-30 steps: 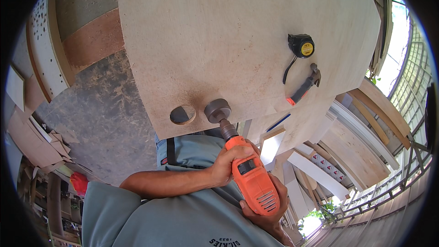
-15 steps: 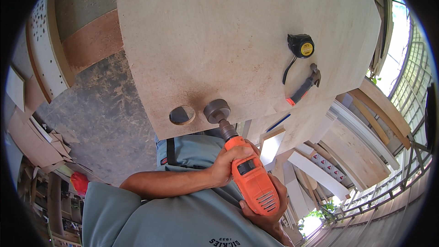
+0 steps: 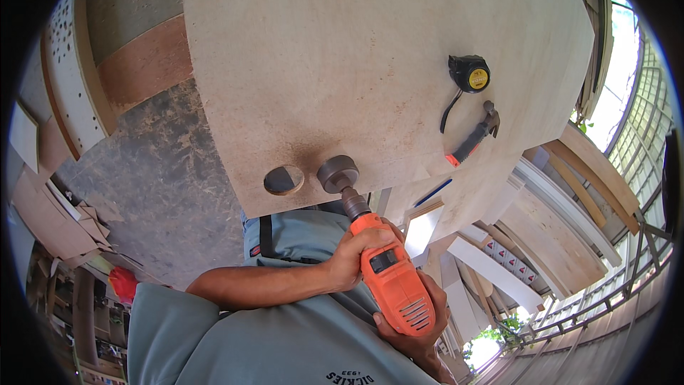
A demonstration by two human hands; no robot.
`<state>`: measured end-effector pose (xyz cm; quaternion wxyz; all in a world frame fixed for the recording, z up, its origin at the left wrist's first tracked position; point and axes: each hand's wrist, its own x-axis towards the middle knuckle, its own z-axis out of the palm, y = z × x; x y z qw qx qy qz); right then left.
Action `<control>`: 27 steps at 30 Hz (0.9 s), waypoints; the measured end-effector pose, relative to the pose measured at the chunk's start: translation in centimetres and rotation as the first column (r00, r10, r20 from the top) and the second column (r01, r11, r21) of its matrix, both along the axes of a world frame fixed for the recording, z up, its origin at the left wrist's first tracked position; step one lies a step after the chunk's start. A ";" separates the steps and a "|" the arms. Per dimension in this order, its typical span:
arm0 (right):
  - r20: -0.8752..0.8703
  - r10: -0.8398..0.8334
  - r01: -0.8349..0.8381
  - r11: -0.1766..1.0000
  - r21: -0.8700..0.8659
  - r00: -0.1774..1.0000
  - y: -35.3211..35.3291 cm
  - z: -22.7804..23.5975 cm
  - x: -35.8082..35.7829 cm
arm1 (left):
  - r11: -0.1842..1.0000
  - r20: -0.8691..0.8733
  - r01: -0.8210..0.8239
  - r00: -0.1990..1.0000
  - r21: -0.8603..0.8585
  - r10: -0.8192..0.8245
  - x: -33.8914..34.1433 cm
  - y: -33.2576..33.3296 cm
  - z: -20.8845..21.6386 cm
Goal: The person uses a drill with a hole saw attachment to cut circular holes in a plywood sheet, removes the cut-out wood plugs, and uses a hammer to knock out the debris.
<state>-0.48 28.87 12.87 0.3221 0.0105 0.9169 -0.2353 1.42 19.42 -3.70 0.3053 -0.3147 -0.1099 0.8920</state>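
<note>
Both my hands hold an orange power drill (image 3: 396, 281) in front of my body. My left hand (image 3: 349, 255) wraps over its front end behind the chuck. Lower down, my right hand (image 3: 427, 328) closes round the rear and underside, where the handle is hidden. A dark round hole saw (image 3: 338, 174) sits in the chuck, its rim against the plywood sheet (image 3: 342, 71) near the close edge. Just left of it is a round cut hole (image 3: 283, 180), with brown sawdust around its upper side.
A black tape measure (image 3: 469, 73) and a claw hammer (image 3: 473, 137) lie on the sheet to the right. A blue pencil-like stick (image 3: 433, 192) rests near the right edge. Stacked boards (image 3: 556, 235) stand at the right; a perforated panel (image 3: 71, 64) is at far left.
Almost nothing differs. The drill, hole saw and both hands keep their places; the tape measure and hammer appear very slightly lower in the picture.
</note>
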 end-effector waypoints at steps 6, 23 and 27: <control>0.007 -0.010 0.010 1.000 -0.008 1.000 0.1 0.0 0.0 | 1.000 -0.004 -0.003 1.000 0.000 0.003 0.0 0.0 0.0; 0.003 -0.013 0.013 1.000 0.004 1.000 -0.1 0.0 -0.1 | 1.000 -0.007 0.009 1.000 0.009 -0.009 0.0 -0.1 -0.2; -0.001 -0.018 0.018 1.000 -0.001 1.000 0.0 -0.1 0.0 | 1.000 0.009 0.016 1.000 0.002 -0.017 -0.1 -0.2 0.0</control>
